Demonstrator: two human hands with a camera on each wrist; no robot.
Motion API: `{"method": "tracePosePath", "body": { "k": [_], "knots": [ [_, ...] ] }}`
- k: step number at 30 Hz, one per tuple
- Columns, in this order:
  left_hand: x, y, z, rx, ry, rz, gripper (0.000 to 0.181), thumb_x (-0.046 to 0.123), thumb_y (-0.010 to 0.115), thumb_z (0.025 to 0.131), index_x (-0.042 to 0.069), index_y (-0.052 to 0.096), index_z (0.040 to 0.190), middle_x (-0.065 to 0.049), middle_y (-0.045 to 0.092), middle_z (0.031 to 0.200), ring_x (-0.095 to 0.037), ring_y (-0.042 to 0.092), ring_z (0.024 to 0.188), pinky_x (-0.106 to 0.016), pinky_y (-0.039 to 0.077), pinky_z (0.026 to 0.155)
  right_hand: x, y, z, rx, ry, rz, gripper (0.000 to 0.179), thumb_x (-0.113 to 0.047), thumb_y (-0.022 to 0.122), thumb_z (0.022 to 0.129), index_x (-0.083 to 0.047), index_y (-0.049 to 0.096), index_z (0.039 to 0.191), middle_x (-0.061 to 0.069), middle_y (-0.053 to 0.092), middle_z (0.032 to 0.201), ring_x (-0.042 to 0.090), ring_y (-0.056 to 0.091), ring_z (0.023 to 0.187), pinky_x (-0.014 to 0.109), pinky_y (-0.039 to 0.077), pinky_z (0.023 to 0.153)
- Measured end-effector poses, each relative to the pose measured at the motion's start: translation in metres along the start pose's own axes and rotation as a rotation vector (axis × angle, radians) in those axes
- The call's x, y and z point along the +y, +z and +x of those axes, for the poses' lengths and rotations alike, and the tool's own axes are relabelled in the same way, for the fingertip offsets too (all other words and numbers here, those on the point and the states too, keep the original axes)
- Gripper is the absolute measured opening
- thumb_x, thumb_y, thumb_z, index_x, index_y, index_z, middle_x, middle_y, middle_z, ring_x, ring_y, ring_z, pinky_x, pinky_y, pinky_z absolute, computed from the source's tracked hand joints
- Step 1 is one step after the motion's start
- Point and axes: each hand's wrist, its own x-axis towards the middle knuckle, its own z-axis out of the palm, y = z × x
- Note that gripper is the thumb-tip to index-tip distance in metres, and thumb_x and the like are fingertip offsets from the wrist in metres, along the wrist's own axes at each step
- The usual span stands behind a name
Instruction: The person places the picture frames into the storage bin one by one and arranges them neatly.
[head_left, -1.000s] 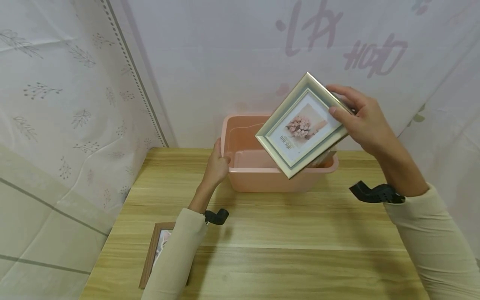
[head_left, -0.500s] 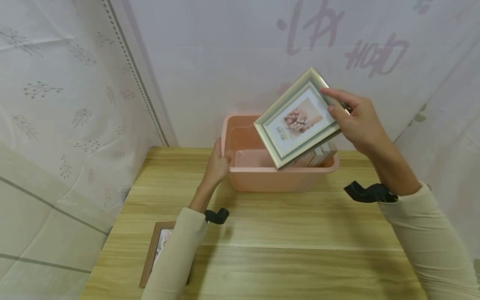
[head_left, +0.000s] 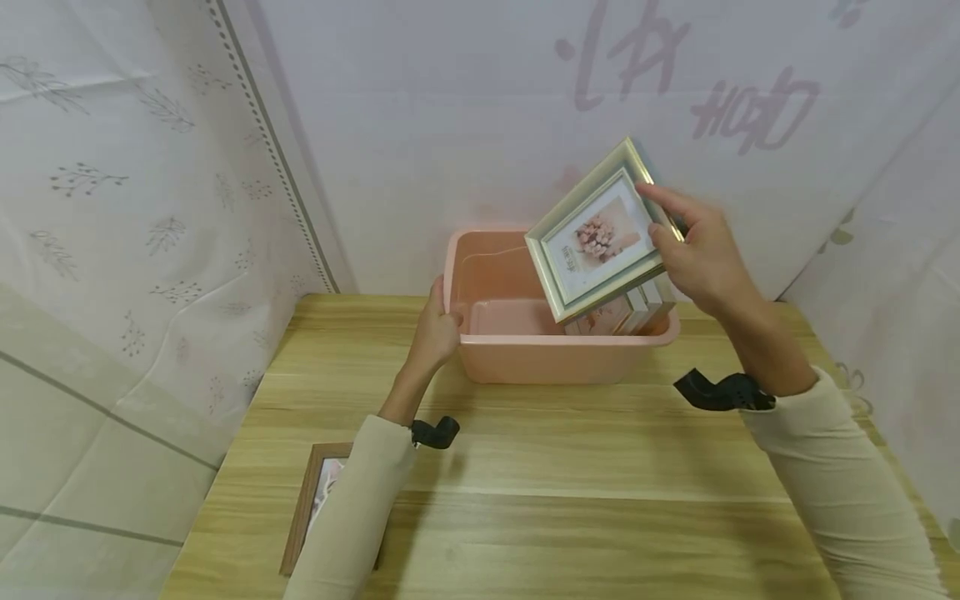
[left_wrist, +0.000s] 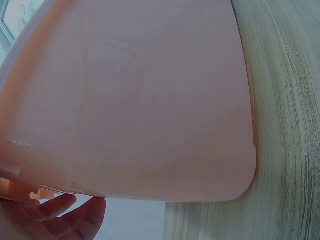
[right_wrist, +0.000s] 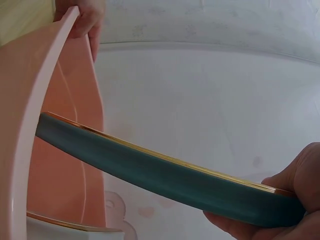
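The right hand (head_left: 701,250) of the person grips a rectangular picture frame with pale gold and grey-green border (head_left: 585,240) by its right side, with the thumb on the front and the index finger stretched along the border. This frame, which contains a print of pink flowers, is tilted and extends to the left of the right hand, above the basin. In the right wrist view, its edge is blue-green with a thin golden line. I cannot tell whether its lower corner touches anything.

The left hand (head_left: 435,335) grips the end of a rectangular pink plastic basin (head_left: 540,363) nearest to it, with the thumb at the rim. The basin stands between the two hands. Inside it, below and to the left of the right hand, several white-edged frames (head_left: 641,310) lean close together; their exact number is not clear.

Nearer to the body than the left hand, a brown wooden-looking picture frame (head_left: 303,508) lies on a light wood-grain table (head_left: 600,533), partly hidden under the beige left sleeve (head_left: 352,500). Just behind each hand, a black device is at the wrist. Beyond both hands hangs a whitish cloth with pink lettering (head_left: 420,133).
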Motion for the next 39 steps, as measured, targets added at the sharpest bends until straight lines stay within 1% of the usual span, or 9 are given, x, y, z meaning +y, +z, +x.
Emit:
{"method": "tracePosePath", "body": {
  "k": [4, 8, 10, 12, 16, 18, 20, 23, 39],
  "knots": [
    [-0.001, 0.000, 0.000, -0.008, -0.003, -0.006, 0.069, 0.006, 0.038, 0.096, 0.013, 0.012, 0.160, -0.022, 0.031, 0.157, -0.038, 0.033, 0.143, -0.054, 0.029, 0.115, 0.002, 0.005, 0.000, 0.002, -0.022, -0.047, 0.052, 0.002, 0.047, 0.098, -0.013, 0.048, 0.148, 0.011, 0.040, 0.155, 0.020, 0.029, 0.146, 0.026, 0.034, 0.107],
    [-0.001, 0.000, 0.001, -0.007, 0.000, -0.010, 0.069, 0.007, 0.038, 0.096, 0.013, 0.012, 0.160, -0.021, 0.030, 0.158, -0.038, 0.033, 0.142, -0.055, 0.030, 0.114, 0.004, 0.012, -0.001, 0.000, -0.026, -0.056, 0.052, 0.004, 0.046, 0.097, -0.011, 0.048, 0.148, 0.015, 0.040, 0.154, 0.024, 0.030, 0.146, 0.045, 0.027, 0.118],
    [-0.001, 0.000, 0.001, -0.007, 0.000, -0.006, 0.069, 0.007, 0.038, 0.097, 0.013, 0.011, 0.160, -0.021, 0.030, 0.158, -0.038, 0.034, 0.142, -0.055, 0.030, 0.114, 0.005, 0.015, -0.002, -0.006, -0.027, -0.081, 0.053, 0.004, 0.045, 0.097, -0.011, 0.047, 0.148, 0.014, 0.041, 0.154, 0.024, 0.034, 0.143, 0.035, 0.040, 0.109],
    [-0.001, 0.000, 0.001, -0.007, -0.001, -0.003, 0.069, 0.007, 0.038, 0.096, 0.014, 0.011, 0.160, -0.020, 0.029, 0.158, -0.036, 0.033, 0.142, -0.055, 0.029, 0.115, 0.007, 0.018, -0.003, -0.016, -0.039, -0.110, 0.053, 0.004, 0.045, 0.097, -0.011, 0.046, 0.149, 0.013, 0.041, 0.154, 0.026, 0.050, 0.128, 0.024, 0.051, 0.081],
    [-0.001, 0.000, 0.000, -0.002, 0.002, 0.007, 0.069, 0.007, 0.038, 0.096, 0.013, 0.012, 0.160, -0.019, 0.030, 0.158, -0.034, 0.032, 0.143, -0.054, 0.028, 0.116, 0.012, 0.023, -0.005, -0.028, -0.067, -0.163, 0.054, 0.004, 0.044, 0.098, -0.011, 0.045, 0.150, 0.014, 0.041, 0.154, 0.030, 0.053, 0.094, 0.024, 0.026, 0.037],
    [-0.001, 0.001, 0.000, 0.002, 0.001, 0.011, 0.069, 0.008, 0.038, 0.096, 0.013, 0.013, 0.159, -0.019, 0.030, 0.158, -0.034, 0.033, 0.143, -0.054, 0.028, 0.116, 0.013, 0.025, -0.005, -0.031, -0.061, -0.179, 0.054, 0.004, 0.043, 0.098, -0.012, 0.044, 0.150, 0.017, 0.040, 0.154, 0.028, 0.047, 0.066, 0.023, 0.025, 0.035],
    [-0.001, 0.001, 0.000, 0.001, 0.002, 0.012, 0.069, 0.008, 0.038, 0.096, 0.012, 0.013, 0.159, -0.019, 0.030, 0.158, -0.033, 0.033, 0.143, -0.053, 0.028, 0.116, 0.015, 0.028, -0.005, -0.034, -0.052, -0.194, 0.055, 0.004, 0.043, 0.098, -0.012, 0.044, 0.150, 0.019, 0.039, 0.154, 0.019, 0.048, 0.063, 0.023, 0.025, 0.036],
    [-0.001, 0.001, 0.001, 0.000, 0.002, 0.014, 0.069, 0.007, 0.038, 0.095, 0.012, 0.013, 0.159, -0.019, 0.029, 0.158, -0.033, 0.031, 0.143, -0.052, 0.026, 0.117, 0.018, 0.031, -0.005, -0.045, -0.034, -0.225, 0.055, 0.002, 0.043, 0.098, -0.012, 0.043, 0.151, 0.021, 0.040, 0.153, 0.013, 0.022, 0.042, 0.023, 0.025, 0.036],
    [-0.001, 0.001, 0.001, 0.005, 0.009, -0.018, 0.068, 0.004, 0.039, 0.096, 0.013, 0.015, 0.159, -0.021, 0.033, 0.156, -0.037, 0.036, 0.140, -0.055, 0.029, 0.115, 0.031, 0.049, -0.007, -0.103, -0.005, -0.296, 0.057, 0.006, 0.042, 0.095, -0.007, 0.042, 0.151, 0.032, 0.046, 0.139, 0.011, 0.027, 0.045, 0.023, 0.029, 0.040]
  ]
}}
